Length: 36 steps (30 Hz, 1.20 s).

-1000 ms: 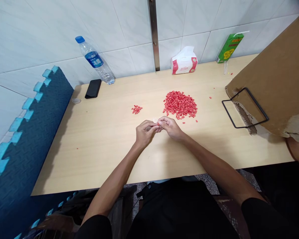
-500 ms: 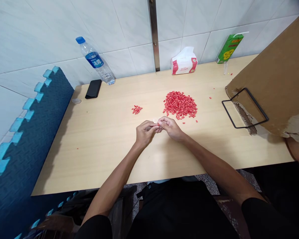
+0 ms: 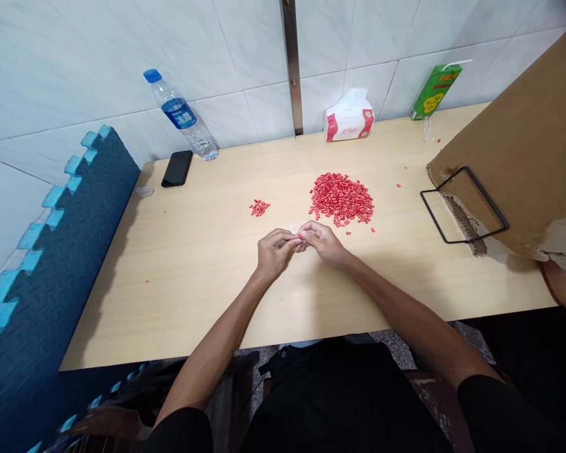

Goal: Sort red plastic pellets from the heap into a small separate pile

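My left hand and my right hand meet over the table, fingertips touching. Both are closed in a pinch around a small red piece, mostly hidden by the fingers. Just beyond my right hand lies a large heap of small red cylindrical pieces, a few of them loose at its near edge. Farther left, past my left hand, is a much smaller pile of the same red pieces.
On the wooden table a water bottle and a black phone stand and lie back left. A tissue pack and green drink carton are at the wall. Cardboard with a black wire frame borders the right, blue foam mat the left.
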Available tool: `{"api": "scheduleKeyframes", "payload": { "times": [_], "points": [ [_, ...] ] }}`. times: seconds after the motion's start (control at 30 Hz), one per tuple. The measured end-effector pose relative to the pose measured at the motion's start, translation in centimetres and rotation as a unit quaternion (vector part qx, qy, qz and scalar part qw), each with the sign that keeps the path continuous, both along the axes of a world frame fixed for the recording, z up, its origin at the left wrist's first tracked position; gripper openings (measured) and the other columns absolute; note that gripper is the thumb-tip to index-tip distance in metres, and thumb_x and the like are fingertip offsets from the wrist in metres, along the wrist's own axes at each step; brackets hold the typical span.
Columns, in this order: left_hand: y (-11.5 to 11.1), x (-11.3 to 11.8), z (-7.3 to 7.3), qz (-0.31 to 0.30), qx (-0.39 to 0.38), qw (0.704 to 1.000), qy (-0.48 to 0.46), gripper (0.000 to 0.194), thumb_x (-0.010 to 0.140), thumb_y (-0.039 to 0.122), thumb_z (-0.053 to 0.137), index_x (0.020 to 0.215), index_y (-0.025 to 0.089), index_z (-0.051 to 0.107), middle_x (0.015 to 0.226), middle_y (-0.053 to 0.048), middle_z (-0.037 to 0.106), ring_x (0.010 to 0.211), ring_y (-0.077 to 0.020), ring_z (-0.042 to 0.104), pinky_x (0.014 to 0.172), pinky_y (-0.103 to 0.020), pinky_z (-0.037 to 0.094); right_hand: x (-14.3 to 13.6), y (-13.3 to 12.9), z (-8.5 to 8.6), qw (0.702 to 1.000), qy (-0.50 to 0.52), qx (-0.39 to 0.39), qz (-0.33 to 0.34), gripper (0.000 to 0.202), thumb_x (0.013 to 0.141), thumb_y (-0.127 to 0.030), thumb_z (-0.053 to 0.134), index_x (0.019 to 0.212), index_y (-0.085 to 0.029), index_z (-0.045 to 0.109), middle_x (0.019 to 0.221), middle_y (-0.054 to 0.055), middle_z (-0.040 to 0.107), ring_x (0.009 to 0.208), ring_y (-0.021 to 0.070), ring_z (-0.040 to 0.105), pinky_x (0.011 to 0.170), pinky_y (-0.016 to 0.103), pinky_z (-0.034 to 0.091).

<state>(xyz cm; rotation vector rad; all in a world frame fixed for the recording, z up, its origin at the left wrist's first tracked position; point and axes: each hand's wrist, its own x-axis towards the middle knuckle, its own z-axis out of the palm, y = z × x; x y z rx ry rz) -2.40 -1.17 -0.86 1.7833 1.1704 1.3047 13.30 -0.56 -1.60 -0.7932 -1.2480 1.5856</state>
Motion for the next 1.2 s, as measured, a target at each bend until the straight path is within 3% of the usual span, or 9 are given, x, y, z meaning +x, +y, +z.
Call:
{"api": "scheduleKeyframes", "payload": {
  "times": [0.87,1.2],
  "points": [
    [-0.2,0.1,0.1,0.000,-0.002,1.000,0.005,0.007,0.073,0.026,0.073,0.073,0.019,0.072,0.072,-0.002,0.069,0.067,-0.0124,0.063,0.064,-0.025,0.050,0.0,-0.2,-0.2,1.000,-0.018,0.023,0.002,0.029,0.083,-0.048,0.059,0.084,-0.020,0.052,0.064,-0.002,0.063,0.060,0.0127,0.063,0.063,0.028,0.052],
    [-0.5,0.2,0.4,-0.005,0.029,0.999,0.041,0.011,0.077,0.028,0.069,0.084,0.020,0.073,0.081,-0.004,0.069,0.076,-0.0139,0.064,0.071,-0.027,0.051,-0.4,-1.2,-0.4,0.992,-0.071,0.068,-0.083,0.022,0.086,-0.041,0.054,0.098,-0.023,0.051,0.072,-0.001,0.067,0.069,0.0160,0.066,0.066,0.029,0.052]
  ]
}}
